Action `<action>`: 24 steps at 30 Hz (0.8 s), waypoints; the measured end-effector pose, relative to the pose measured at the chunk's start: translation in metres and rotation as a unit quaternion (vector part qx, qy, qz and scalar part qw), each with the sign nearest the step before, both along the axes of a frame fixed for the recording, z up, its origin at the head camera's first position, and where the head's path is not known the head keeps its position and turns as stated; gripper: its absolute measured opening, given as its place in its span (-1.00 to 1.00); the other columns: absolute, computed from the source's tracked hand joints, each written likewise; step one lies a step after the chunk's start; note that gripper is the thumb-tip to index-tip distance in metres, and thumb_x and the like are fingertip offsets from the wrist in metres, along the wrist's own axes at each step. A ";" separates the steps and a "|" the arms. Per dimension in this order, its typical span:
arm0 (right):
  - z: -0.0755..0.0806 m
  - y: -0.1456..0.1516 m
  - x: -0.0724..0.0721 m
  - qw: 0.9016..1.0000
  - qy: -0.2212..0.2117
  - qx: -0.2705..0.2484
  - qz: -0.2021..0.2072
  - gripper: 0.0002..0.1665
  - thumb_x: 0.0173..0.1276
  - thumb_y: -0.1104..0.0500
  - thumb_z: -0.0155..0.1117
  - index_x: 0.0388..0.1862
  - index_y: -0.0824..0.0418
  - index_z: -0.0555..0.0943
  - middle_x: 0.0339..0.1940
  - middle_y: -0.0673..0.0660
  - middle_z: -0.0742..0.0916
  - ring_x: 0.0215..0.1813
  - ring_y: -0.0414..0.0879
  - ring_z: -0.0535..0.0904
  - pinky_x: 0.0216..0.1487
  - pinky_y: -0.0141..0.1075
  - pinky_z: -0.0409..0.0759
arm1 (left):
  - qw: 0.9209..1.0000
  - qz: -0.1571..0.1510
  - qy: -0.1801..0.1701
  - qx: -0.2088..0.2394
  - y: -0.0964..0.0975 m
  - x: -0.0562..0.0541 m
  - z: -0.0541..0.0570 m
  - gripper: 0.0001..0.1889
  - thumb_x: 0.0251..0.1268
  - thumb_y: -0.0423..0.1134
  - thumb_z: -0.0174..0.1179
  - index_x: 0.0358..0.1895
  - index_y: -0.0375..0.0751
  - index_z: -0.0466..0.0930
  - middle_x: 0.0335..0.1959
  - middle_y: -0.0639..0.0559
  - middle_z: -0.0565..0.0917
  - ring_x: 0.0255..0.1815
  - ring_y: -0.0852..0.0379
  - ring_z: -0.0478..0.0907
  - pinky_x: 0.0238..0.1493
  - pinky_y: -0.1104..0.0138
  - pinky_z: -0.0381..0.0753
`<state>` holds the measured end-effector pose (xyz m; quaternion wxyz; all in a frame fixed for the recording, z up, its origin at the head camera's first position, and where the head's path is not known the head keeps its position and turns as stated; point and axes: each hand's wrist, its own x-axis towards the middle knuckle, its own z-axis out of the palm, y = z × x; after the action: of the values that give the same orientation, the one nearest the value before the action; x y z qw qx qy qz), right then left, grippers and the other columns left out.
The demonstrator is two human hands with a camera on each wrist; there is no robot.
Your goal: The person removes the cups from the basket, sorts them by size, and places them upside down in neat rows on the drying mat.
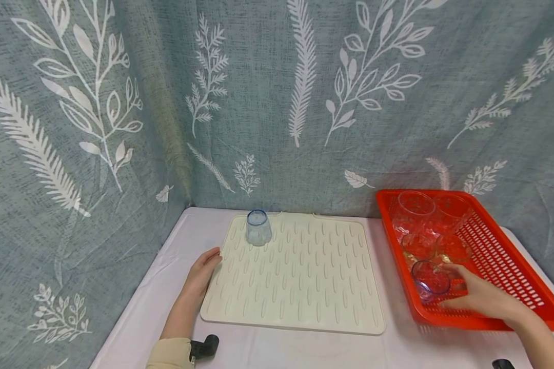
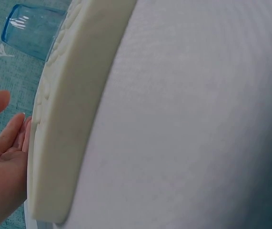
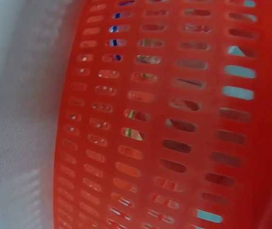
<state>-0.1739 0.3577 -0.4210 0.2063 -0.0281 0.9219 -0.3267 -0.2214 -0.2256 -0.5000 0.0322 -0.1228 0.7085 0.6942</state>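
My right hand (image 1: pixel 482 294) reaches into the red basket, thumb and fingers spread apart beside a purple-rimmed clear glass (image 1: pixel 427 294). The fingertips are right at the glass's right rim. In the right wrist view, the slotted basket wall (image 3: pixel 169 129) hides the hand and most of the glass. My left hand (image 1: pixel 202 271) lies at the left edge of the cream ridged mat (image 1: pixel 300 277), fingers relaxed and holding nothing. On the mat's back left stands a blue-rimmed clear glass (image 1: pixel 258 233), also seen in the left wrist view.
Several more clear glasses stand in the basket (image 1: pixel 526 261), including a tall glass (image 1: pixel 413 212) at the back left and a shorter glass (image 1: pixel 453 248) nearer the middle. A white cloth (image 1: pixel 268 351) covers the table. A patterned curtain (image 1: pixel 268 102) hangs behind and at the sides.
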 end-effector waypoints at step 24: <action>-0.008 -0.003 -0.014 0.995 -0.085 -0.052 0.020 0.11 0.27 -0.03 0.37 0.50 0.45 -0.04 0.26 0.49 0.39 0.19 0.30 0.34 0.14 0.23 0.45 | 1.000 -0.003 -0.001 -0.011 0.001 0.000 0.000 -0.42 0.52 -0.27 -0.05 0.48 -0.42 0.05 0.45 -0.38 0.15 0.47 -0.22 0.09 0.46 0.05 0.09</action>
<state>-0.1883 0.3552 -0.4287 0.2883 -0.0291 0.8822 -0.3711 -0.2211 -0.2243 -0.4998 0.0335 -0.1222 0.7166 0.6859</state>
